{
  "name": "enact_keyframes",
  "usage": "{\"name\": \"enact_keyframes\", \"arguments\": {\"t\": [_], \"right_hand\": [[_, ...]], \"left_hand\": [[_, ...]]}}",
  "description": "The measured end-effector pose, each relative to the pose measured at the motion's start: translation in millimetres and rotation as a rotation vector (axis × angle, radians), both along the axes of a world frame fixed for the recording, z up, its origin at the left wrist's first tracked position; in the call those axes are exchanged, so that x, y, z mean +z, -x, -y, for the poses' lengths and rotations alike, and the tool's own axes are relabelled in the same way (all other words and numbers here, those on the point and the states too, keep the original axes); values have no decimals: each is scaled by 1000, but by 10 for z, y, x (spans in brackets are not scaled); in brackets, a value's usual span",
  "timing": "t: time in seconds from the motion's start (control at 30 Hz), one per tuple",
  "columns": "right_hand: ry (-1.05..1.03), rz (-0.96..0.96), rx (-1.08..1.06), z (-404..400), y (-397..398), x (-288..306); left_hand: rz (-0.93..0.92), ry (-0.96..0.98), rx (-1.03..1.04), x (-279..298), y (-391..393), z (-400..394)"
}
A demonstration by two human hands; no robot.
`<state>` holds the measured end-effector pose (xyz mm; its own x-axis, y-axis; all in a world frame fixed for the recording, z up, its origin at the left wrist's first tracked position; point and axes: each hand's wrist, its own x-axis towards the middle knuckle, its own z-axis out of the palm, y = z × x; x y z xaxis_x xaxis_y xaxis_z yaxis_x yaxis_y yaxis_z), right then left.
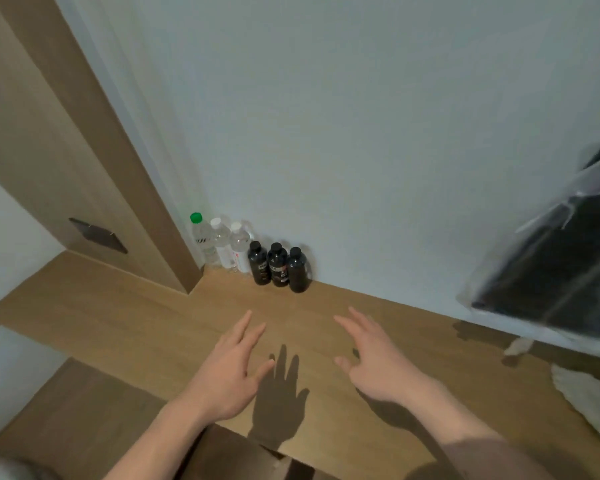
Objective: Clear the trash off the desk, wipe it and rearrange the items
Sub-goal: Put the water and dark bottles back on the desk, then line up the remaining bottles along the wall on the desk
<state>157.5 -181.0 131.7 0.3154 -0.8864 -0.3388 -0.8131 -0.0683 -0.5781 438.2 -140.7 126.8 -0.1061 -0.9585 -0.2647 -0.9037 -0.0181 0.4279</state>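
Over the wood-grain bench [153, 327] I see my left hand [227, 368] and my right hand [374, 362] side by side, palms down, fingers [248, 323] straight, spread and grasping nothing. At the back corner, against the pale wall [361, 133], three clear plastic water bottles [222, 245] stand in a row, one green-capped, touching three black-capped dark bottles [278, 266] to their right. On the right edge hangs a black item in clear plastic wrap [561, 258], with a white cloth [589, 396] lying below it.

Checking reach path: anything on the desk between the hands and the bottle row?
Head view: only bare desk between the left hand, the right hand and the bottles along the wall.
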Motion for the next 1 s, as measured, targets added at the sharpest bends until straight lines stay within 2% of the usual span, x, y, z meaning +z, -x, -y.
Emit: {"name": "enact_keyframes", "arguments": {"t": [0.2,0.37,0.53,0.7,0.83,1.0], "right_hand": [[-38,-48,-189,-988,310,253],[-68,-74,-311,-1899,411,315],[-203,-143,-360,-2784,473,354],[-176,-146,-435,-3517,696,463],[-125,-151,-507,-4119,1052,565],[-82,-200,-603,-5164,1707,678]], "left_hand": [[143,20,-260,296,272,-382],[110,-13,-383,347,413,-891],[95,-103,-465,240,474,-1655],[137,-143,-541,341,567,-2172],[166,-27,-567,493,864,-2386],[189,75,-684,602,1881,-3082]]}}
